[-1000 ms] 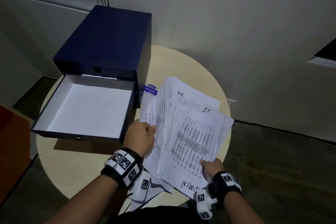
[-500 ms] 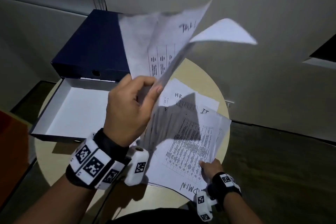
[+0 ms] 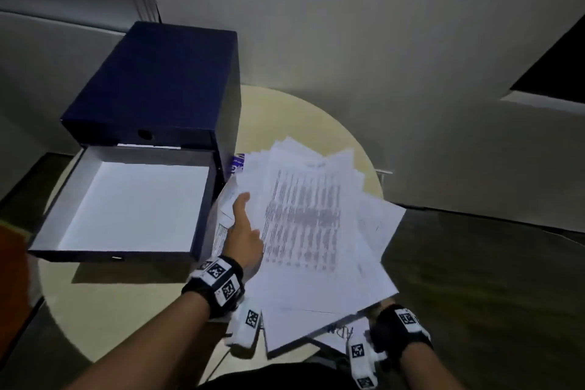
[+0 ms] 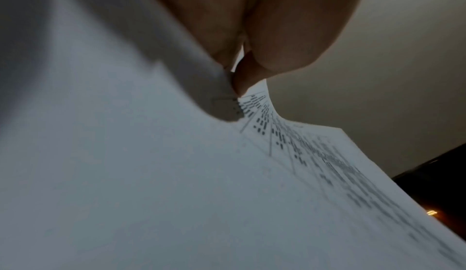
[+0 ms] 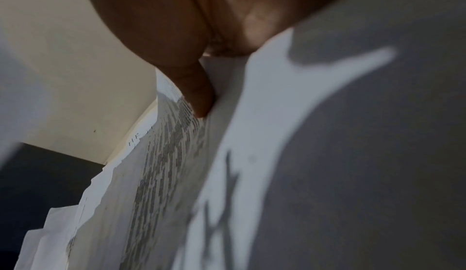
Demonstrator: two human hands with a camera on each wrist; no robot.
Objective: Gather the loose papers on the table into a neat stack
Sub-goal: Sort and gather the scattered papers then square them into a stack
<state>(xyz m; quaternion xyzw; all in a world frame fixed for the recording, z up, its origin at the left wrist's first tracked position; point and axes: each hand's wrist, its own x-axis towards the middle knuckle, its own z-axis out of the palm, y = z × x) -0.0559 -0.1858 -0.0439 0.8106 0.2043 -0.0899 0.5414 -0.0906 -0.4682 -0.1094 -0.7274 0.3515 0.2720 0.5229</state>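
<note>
- A round table (image 3: 133,310) is seen, with a dark blue drawer box (image 3: 164,85) at its far left, the drawer (image 3: 126,199) pulled out.
- The papers (image 3: 316,231), fanned and uneven, are spread over the table's right side.
- The left hand (image 3: 243,228) is laid at the papers' left edge, thumb extended; no grip can be made out.
- The right hand (image 5: 201,35) is largely hidden under the near corner; its grip cannot be told.

Left hand (image 3: 245,233) brought lifted sheets down onto papers (image 3: 316,231); no longer raised.
</note>
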